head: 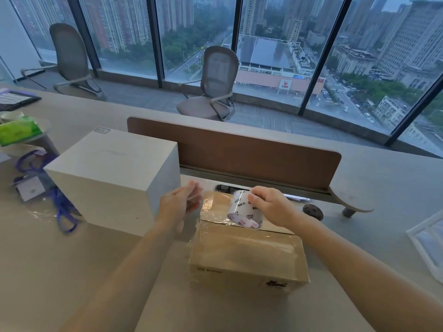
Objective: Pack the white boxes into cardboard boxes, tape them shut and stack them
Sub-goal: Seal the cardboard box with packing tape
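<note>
So the right hand point(268, 207) has its fingers curled round a roll of clear packing tape point(243, 210), held just above the brown cardboard box point(247, 257), which sits closed on the pale grey desk point(96, 271) right in front of the person. The left hand point(182, 203) looks half open, pinching what seems to be the loose clear tape end, though it's blurry. My tip: keep that strip taut and low, then press it flat along the flap seam so it doesn't wrinkle. The box front reads "PICO". A big plain white box point(112, 178) stands just left; its small corner label isn't readable.
</note>
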### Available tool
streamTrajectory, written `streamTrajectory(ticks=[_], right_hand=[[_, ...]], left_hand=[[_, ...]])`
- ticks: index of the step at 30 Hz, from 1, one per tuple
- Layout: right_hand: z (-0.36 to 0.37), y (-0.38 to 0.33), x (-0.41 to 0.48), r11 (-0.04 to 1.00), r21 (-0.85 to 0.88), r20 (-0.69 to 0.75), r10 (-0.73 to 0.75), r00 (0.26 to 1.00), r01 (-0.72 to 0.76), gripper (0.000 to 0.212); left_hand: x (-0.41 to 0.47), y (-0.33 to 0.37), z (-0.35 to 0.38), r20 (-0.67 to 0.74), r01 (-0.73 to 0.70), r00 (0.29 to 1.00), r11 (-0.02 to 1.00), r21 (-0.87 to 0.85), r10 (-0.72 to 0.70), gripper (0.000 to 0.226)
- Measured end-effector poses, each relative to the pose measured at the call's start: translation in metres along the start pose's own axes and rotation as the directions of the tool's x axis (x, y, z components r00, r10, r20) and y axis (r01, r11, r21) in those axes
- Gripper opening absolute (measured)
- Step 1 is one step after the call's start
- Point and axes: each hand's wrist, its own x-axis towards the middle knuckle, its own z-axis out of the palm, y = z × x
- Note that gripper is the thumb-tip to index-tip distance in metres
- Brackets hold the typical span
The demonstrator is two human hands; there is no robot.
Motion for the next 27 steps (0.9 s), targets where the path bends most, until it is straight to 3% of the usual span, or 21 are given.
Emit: streamTrajectory(ticks=[1,4,6,10,14,22,27], right_hand=[[0.000,-0.001,-0.001,0.995,-0.105,0.018,0.002,1.000,-0.001,0.019],[0.001,0.002,-0.006,0.949,-0.316,0.109,0.022,0.994,0.013,0.090],[0.006,0.007,-0.007,0.887,-0.456,0.205,0.023,0.979,0.074,0.115],[0.019,0.015,-0.001,0.814,-0.555,0.289,-0.005,0.957,0.171,0.092],[0.023,0.016,0.005,0.725,-0.653,0.318,-0.002,0.948,0.220,0.078],[0.035,0.009,0.018,0.669,-0.712,0.338,0.058,0.939,0.215,0.064],[0.047,-0.002,0.030,0.546,-0.796,0.347,0.057,0.936,0.261,0.062]], left_hand=[[0.002,-0.012,-0.003,-0.012,0.052,0.999,0.998,-0.024,-0.053,0.024],[0.004,-0.044,-0.011,-0.047,0.090,0.995,0.993,0.077,-0.087,0.026],[0.007,-0.062,-0.019,-0.066,0.083,0.995,0.989,0.122,-0.076,0.030],[0.017,-0.080,-0.027,-0.146,0.097,0.987,0.978,0.185,-0.070,0.028],[0.022,-0.086,-0.025,-0.137,0.167,0.977,0.986,0.000,-0.165,0.024],[0.035,-0.097,-0.031,-0.141,0.103,0.987,0.971,0.216,-0.073,0.029],[0.045,-0.106,-0.036,-0.185,0.151,0.976,0.972,0.181,-0.117,0.030]])
